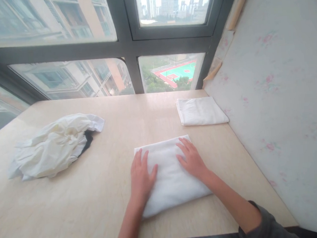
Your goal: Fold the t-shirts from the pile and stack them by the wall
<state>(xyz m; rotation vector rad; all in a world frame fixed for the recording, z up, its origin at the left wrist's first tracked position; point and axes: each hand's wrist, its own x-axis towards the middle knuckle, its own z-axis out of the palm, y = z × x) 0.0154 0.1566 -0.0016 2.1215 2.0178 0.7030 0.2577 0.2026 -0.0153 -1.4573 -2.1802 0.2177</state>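
Note:
A folded white cloth (169, 184) lies flat on the ledge in front of me, its near edge thick and rounded. My left hand (142, 174) rests on its left side, palm down, with the thumb spread from the fingers. Across from it, my right hand (191, 158) presses on the upper right part, fingers apart and pointing up and left. Both hands touch the top of the cloth and grip nothing. Whether the cloth is a garment or a plain sheet, I cannot tell.
A crumpled heap of cream-white cloth (55, 146) with a black piece (86, 140) under its edge lies left. A smaller folded white cloth (202, 111) sits at the back right, by the flowered wall (285, 104). Dark-framed windows (129, 43) stand behind the beige ledge (99, 205).

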